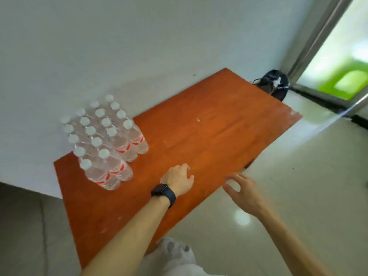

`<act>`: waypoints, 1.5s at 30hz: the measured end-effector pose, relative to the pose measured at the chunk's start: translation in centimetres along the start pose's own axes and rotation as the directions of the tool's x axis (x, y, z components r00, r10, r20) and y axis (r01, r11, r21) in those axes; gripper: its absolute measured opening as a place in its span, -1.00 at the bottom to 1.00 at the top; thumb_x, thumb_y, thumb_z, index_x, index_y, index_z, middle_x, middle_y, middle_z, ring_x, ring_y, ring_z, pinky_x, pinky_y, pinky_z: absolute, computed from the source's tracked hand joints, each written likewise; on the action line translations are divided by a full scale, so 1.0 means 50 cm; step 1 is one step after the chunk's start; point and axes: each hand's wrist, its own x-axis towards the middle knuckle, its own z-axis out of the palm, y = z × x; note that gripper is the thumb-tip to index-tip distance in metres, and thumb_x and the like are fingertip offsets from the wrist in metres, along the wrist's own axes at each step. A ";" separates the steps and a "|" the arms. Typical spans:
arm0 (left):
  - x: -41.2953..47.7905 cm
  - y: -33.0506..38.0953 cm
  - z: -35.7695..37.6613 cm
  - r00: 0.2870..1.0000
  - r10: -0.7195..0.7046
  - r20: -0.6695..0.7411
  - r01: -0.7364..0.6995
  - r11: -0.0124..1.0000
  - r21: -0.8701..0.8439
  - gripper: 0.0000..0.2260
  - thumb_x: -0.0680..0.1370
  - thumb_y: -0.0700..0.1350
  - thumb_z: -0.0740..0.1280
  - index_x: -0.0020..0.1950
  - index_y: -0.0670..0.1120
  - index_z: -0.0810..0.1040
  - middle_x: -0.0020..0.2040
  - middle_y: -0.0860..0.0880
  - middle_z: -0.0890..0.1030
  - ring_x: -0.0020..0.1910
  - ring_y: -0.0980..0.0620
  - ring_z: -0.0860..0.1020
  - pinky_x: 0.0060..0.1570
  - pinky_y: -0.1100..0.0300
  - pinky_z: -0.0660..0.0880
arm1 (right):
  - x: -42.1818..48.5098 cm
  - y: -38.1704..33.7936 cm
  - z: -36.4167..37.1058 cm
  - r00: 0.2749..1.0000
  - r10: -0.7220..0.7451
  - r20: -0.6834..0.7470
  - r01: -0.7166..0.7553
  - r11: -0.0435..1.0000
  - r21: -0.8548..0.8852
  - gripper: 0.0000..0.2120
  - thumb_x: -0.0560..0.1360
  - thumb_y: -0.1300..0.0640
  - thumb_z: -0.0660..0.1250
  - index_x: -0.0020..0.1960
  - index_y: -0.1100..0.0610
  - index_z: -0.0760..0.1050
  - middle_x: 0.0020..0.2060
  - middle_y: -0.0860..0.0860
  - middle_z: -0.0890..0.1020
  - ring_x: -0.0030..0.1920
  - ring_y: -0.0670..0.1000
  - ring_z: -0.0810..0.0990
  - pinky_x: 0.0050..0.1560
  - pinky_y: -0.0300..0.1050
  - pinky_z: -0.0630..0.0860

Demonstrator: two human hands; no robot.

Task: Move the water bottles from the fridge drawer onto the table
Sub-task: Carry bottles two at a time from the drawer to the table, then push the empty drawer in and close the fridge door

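Empty left hand over table; bottles beside.

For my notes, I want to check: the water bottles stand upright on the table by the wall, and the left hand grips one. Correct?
Not quite. The head view shows the left hand gripping nothing: it is over the bare table, apart from the water bottles. The bottles do stand upright by the wall.
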 end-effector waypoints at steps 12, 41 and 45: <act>-0.025 0.844 0.041 0.747 0.664 -0.018 -0.639 0.726 0.255 -0.65 0.62 0.13 0.24 0.38 0.08 0.46 0.22 -0.02 0.61 0.17 -0.07 0.56 0.07 0.02 0.55 | -0.407 0.430 -0.534 0.732 0.280 -0.621 -0.313 0.948 0.058 -0.71 0.59 -0.15 0.28 0.28 -0.14 0.56 0.27 -0.14 0.57 0.37 -0.03 0.43 0.37 -0.03 0.39; 0.132 2.132 0.290 0.120 0.991 0.057 -0.965 0.103 0.239 -0.62 0.67 0.10 0.17 0.50 0.25 0.34 0.54 0.13 0.34 0.53 0.04 0.26 0.51 0.03 0.18 | -0.549 1.248 -1.233 0.306 0.593 -0.745 -0.566 0.743 0.359 -0.67 0.59 -0.17 0.25 0.34 -0.20 0.48 0.26 -0.30 0.51 0.34 -0.19 0.39 0.35 -0.20 0.34; 0.181 2.249 0.356 0.126 0.987 0.101 -0.967 0.100 0.235 -0.61 0.67 0.11 0.18 0.51 0.24 0.33 0.56 0.08 0.30 0.54 0.00 0.24 0.53 -0.03 0.19 | -0.525 1.385 -1.285 0.311 0.610 -0.729 -0.581 0.729 0.362 -0.67 0.60 -0.14 0.25 0.34 -0.16 0.49 0.29 -0.25 0.52 0.37 -0.14 0.38 0.36 -0.19 0.32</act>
